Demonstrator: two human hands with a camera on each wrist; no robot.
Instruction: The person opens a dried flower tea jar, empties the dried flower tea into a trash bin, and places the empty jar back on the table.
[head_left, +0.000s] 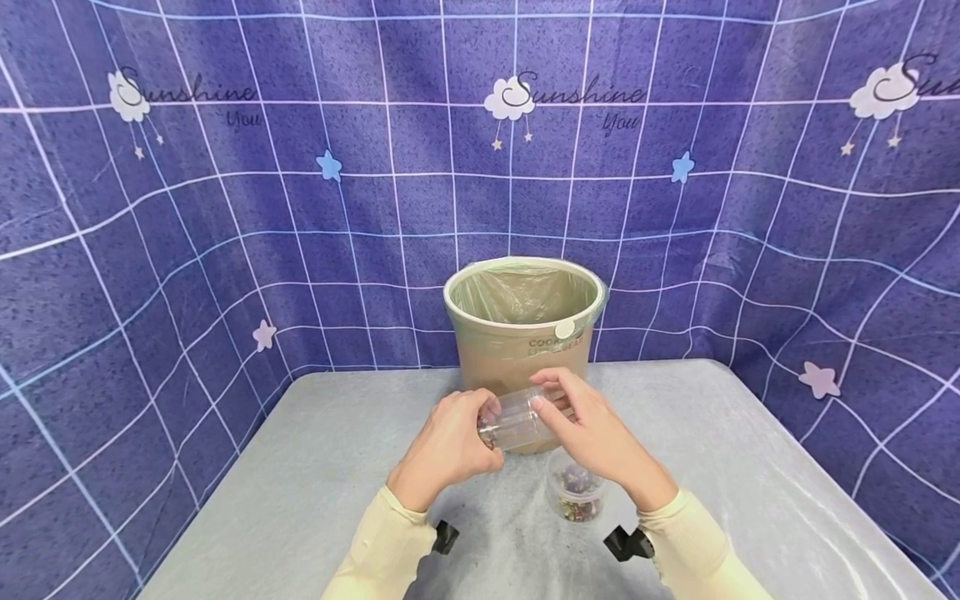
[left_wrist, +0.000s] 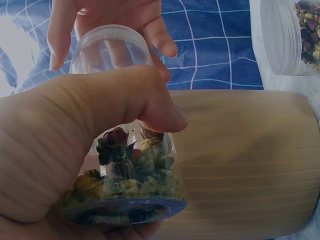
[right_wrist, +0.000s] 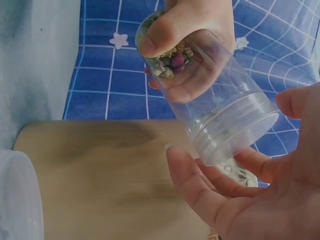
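Note:
My left hand [head_left: 450, 437] grips a clear plastic jar [head_left: 517, 419] around its base end, thumb across the side. Dried flowers [left_wrist: 127, 175], yellowish with dark red rosebuds, lie in that end of the jar. The jar is tilted, its clear ribbed end pointing toward my right hand [head_left: 592, 429]. Around that ribbed end, the fingers of the right hand are spread and only loosely bent, with a gap showing in the right wrist view. A second clear jar [head_left: 576, 492] with dried flowers stands on the table below the right hand.
Directly behind the hands stands a beige bin [head_left: 517, 358] lined with a clear plastic bag [head_left: 517, 292]. A grey table [head_left: 360, 467] lies underneath. Blue gridded cloth [head_left: 405, 200] hangs around the back and sides.

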